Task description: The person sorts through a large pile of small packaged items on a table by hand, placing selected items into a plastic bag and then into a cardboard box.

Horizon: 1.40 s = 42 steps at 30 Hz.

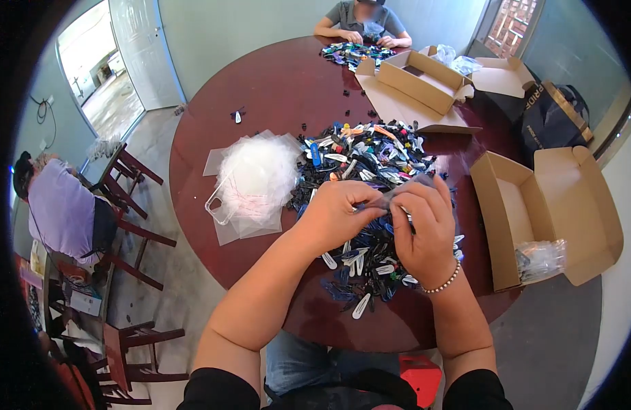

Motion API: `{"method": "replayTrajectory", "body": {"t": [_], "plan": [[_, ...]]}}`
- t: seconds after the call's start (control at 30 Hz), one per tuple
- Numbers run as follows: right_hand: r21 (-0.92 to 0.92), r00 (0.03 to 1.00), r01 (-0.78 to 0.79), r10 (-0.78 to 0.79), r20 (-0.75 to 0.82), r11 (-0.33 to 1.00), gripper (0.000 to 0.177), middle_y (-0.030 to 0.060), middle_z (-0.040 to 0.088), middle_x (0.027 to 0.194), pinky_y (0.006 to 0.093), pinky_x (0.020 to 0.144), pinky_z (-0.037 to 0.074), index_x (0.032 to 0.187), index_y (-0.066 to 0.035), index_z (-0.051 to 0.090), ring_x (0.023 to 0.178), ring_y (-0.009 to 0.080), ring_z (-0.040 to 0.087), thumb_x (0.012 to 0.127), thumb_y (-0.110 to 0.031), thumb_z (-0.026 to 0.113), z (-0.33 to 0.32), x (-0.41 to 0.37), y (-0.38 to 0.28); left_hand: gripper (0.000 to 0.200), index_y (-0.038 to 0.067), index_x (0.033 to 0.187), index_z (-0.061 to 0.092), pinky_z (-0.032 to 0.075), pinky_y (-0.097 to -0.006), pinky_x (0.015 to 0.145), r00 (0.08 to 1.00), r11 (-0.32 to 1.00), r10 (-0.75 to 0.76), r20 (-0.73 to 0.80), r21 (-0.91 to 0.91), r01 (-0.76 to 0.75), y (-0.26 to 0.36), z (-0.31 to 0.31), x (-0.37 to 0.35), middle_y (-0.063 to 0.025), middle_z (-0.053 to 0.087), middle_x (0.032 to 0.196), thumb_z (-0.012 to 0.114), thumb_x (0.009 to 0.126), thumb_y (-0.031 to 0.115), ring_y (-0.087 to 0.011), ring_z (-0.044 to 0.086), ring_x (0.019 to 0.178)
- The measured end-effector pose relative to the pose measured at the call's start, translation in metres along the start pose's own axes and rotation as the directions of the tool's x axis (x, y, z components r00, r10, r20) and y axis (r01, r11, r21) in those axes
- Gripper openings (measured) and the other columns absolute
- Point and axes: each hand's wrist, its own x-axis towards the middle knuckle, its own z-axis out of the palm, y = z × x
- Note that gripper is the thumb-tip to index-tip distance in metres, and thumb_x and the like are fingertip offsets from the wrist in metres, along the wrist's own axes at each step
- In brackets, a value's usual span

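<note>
Clear bag (pixel 379 201): found between my hands, above the near side of the clip pile (pixel 370 160). My left hand (pixel 337 213) has thumb and forefinger closed on one side of the film; my right hand (pixel 425 236) has its fingers bent and clamped on the other. The mouth is partly masked by my knuckles, so I would not swear to whether it is parted or whether anything lies inside. Principal risk, in my judgement: film this thin could split or slip if my two grips pull unevenly. Second risk: with clips lying loose right under my wrists, a dropped elbow or a low sweep could drag some towards the table edge (pixel 370 342). The loose bag stack (pixel 257 171) beside the pile is fanned and uneven (a poor mark for stowage), so a forearm brushing it could send sheets sliding across the clips.
</note>
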Motion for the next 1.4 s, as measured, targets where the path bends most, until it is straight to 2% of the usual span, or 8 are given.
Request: {"method": "replayTrajectory", "body": {"t": [0.23, 0.33, 0.67, 0.77, 1.0, 1.2, 1.27, 1.4], "plan": [[0.040, 0.984, -0.051, 0.044, 0.176, 0.998, 0.017, 0.0019, 0.068, 0.089, 0.0564, 0.106, 0.029, 0.097, -0.011, 0.067, 0.085, 0.0227, 0.065, 0.081, -0.011, 0.071, -0.003, -0.002, -0.009, 0.015, 0.003, 0.096, 0.071, 0.054, -0.0321, 0.074, 0.996, 0.977, 0.075, -0.036, 0.202, -0.066, 0.000, -0.001, 0.000, -0.0142, 0.071, 0.091, 0.064, 0.082, 0.002, -0.0267, 0.070, 0.083], [0.068, 0.978, -0.059, 0.044, 0.204, 0.996, 0.015, 0.0017, 0.070, 0.094, 0.0507, 0.109, 0.028, 0.096, -0.012, 0.071, 0.089, 0.0208, 0.065, 0.082, -0.010, 0.071, -0.002, -0.007, -0.005, 0.022, 0.004, 0.103, 0.069, 0.054, -0.0323, 0.075, 0.992, 0.964, 0.121, -0.028, 0.241, -0.111, -0.001, 0.000, 0.000, -0.0148, 0.071, 0.096, 0.063, 0.082, 0.001, -0.0285, 0.070, 0.086], [-0.090, 0.953, -0.080, 0.103, 0.285, 0.993, 0.021, 0.0071, 0.068, 0.101, 0.0510, 0.100, 0.039, 0.106, -0.008, 0.067, 0.098, 0.0257, 0.064, 0.086, -0.011, 0.067, -0.011, -0.002, -0.015, 0.036, 0.005, 0.116, 0.066, 0.054, -0.0334, 0.081, 0.999, 0.951, 0.015, 0.050, 0.308, -0.029, -0.002, -0.003, -0.002, -0.0166, 0.070, 0.104, 0.056, 0.083, -0.006, -0.0295, 0.070, 0.092], [0.090, 0.945, -0.052, 0.020, 0.327, 0.995, 0.025, 0.0158, 0.066, 0.108, 0.0420, 0.090, 0.045, 0.110, -0.001, 0.064, 0.102, 0.0305, 0.063, 0.086, -0.009, 0.065, -0.005, -0.007, -0.009, 0.040, 0.005, 0.120, 0.063, 0.053, -0.0329, 0.085, 1.000, 0.968, -0.020, 0.024, 0.251, 0.013, -0.003, -0.003, -0.002, -0.0136, 0.071, 0.107, 0.053, 0.083, -0.009, -0.0264, 0.069, 0.098], [0.258, 0.933, -0.169, 0.070, 0.354, 0.951, 0.022, 0.0156, 0.065, 0.110, 0.0441, 0.089, 0.046, 0.106, 0.000, 0.064, 0.104, 0.0327, 0.062, 0.086, -0.007, 0.063, 0.008, -0.005, -0.008, 0.042, 0.006, 0.119, 0.063, 0.053, -0.0375, 0.085, 0.999, 0.960, 0.049, -0.004, 0.277, -0.046, -0.004, -0.004, -0.001, -0.0145, 0.070, 0.104, 0.059, 0.078, -0.004, -0.0324, 0.067, 0.095], [0.101, 0.941, -0.023, -0.013, 0.338, 0.995, 0.030, 0.0139, 0.064, 0.112, 0.0461, 0.099, 0.041, 0.115, -0.001, 0.057, 0.109, 0.0319, 0.060, 0.086, -0.010, 0.061, 0.009, -0.013, -0.011, 0.050, 0.006, 0.117, 0.064, 0.051, -0.0377, 0.090, 0.966, 0.874, 0.242, 0.095, 0.410, -0.259, 0.017, -0.007, 0.000, -0.0129, 0.067, 0.112, 0.069, 0.068, -0.001, -0.0301, 0.063, 0.106], [0.129, 0.900, 0.013, -0.068, 0.431, 0.992, 0.033, 0.0143, 0.063, 0.113, 0.0472, 0.101, 0.039, 0.118, -0.003, 0.055, 0.112, 0.0307, 0.058, 0.087, -0.010, 0.060, 0.010, -0.016, -0.011, 0.050, 0.004, 0.121, 0.063, 0.050, -0.0371, 0.091, 0.975, 0.871, 0.136, 0.175, 0.449, -0.202, 0.018, -0.012, -0.005, -0.0144, 0.067, 0.113, 0.072, 0.072, 0.003, -0.0316, 0.065, 0.104], [0.256, 0.938, 0.085, -0.164, 0.306, 0.963, 0.027, 0.0145, 0.063, 0.104, 0.0451, 0.098, 0.042, 0.108, -0.002, 0.058, 0.106, 0.0295, 0.060, 0.082, -0.009, 0.059, 0.021, -0.020, -0.003, 0.053, 0.004, 0.124, 0.061, 0.051, -0.0356, 0.089, 0.970, 0.929, 0.047, 0.237, 0.347, -0.130, 0.022, -0.014, -0.004, -0.0147, 0.067, 0.113, 0.073, 0.072, 0.005, -0.0296, 0.065, 0.102]]}}
